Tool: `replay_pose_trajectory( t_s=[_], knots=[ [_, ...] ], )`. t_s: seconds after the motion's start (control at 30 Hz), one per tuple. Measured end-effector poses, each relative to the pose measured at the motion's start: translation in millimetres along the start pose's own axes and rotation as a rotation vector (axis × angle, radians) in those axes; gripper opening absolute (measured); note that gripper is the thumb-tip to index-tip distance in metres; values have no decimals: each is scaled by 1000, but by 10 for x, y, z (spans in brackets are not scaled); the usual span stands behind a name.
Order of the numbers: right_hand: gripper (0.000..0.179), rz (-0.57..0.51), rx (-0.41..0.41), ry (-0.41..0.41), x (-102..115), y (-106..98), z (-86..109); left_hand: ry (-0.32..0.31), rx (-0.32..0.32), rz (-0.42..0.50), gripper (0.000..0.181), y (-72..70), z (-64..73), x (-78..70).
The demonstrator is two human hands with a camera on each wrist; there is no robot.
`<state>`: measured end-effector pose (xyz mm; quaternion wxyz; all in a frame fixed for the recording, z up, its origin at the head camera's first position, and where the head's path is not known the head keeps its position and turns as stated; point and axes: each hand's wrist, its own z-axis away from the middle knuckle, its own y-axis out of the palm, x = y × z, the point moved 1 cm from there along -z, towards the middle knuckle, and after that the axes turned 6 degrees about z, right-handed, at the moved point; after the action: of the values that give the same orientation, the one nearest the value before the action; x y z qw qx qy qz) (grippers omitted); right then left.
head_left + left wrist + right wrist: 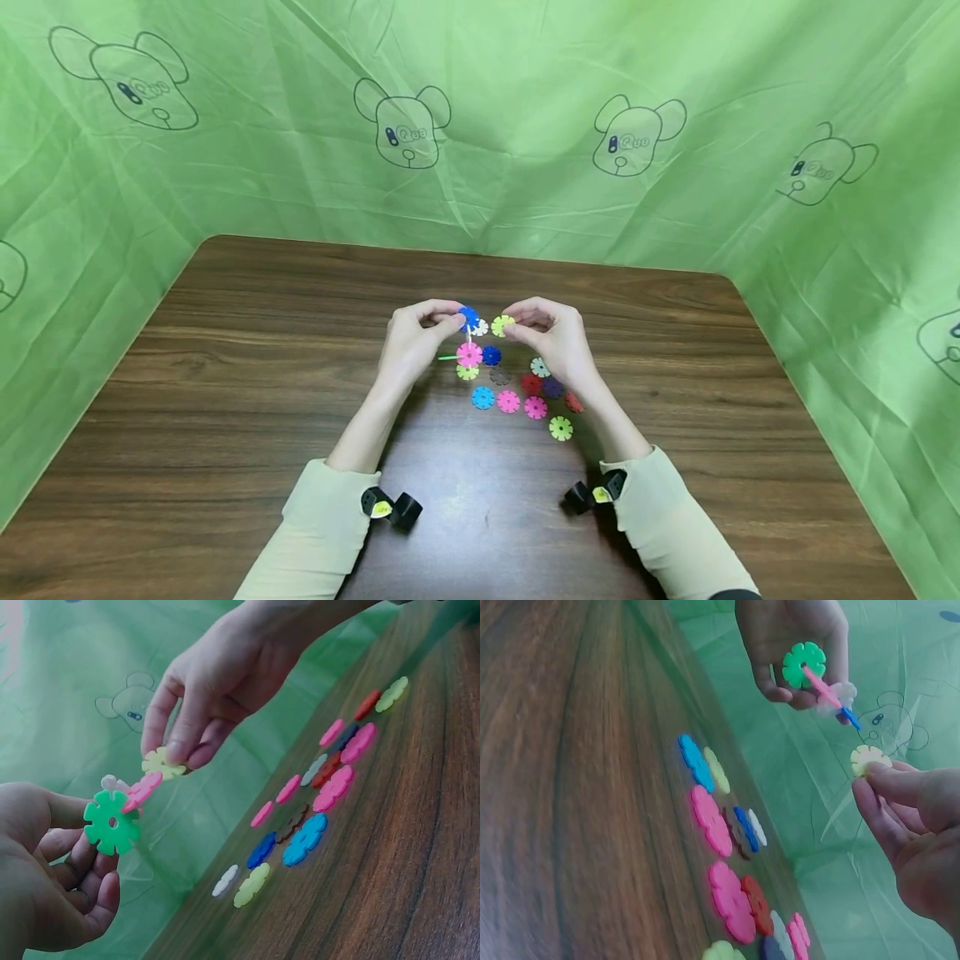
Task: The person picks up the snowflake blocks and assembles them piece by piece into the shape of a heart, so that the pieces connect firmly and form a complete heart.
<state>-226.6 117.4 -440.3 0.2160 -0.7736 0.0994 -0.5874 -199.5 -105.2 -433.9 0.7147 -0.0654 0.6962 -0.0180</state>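
Note:
My left hand (411, 337) holds a joined cluster of notched plastic discs. In it are a green disc (103, 834), a pink disc (463, 353), a white disc (845, 691) and a blue disc (468, 315). Green stands face-on in the left wrist view but shows edge-on in the head view. Between thumb and fingers, my right hand (558, 337) pinches a pale yellow disc (864, 756). That yellow disc is held just right of the cluster, with a small gap showing in the head view. Both hands are raised above the table.
Loose discs lie on the wooden table (225, 400) below and between the hands, among them a light blue disc (483, 392), a red disc (531, 383) and a yellow-green disc (561, 422). Green cloth (510, 200) hangs behind the table and along its sides.

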Motion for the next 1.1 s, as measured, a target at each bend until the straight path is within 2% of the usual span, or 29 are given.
replay_pose_trajectory(
  t_s=[0.27, 0.5, 0.73, 1.1],
  knots=[
    [13, 14, -5, -86, 37, 73, 23, 15, 17, -25, 22, 25, -1, -6],
    [12, 24, -15, -116, 43, 103, 42, 13, 48, -41, 22, 52, 6, -1],
    [10, 26, -23, -190, 63, 114, 53, 16, 56, -47, 21, 69, 15, -2],
    [10, 132, -88, -276, 105, 105, 52, 35, 71, -60, 19, 68, -1, -8]
  ],
)
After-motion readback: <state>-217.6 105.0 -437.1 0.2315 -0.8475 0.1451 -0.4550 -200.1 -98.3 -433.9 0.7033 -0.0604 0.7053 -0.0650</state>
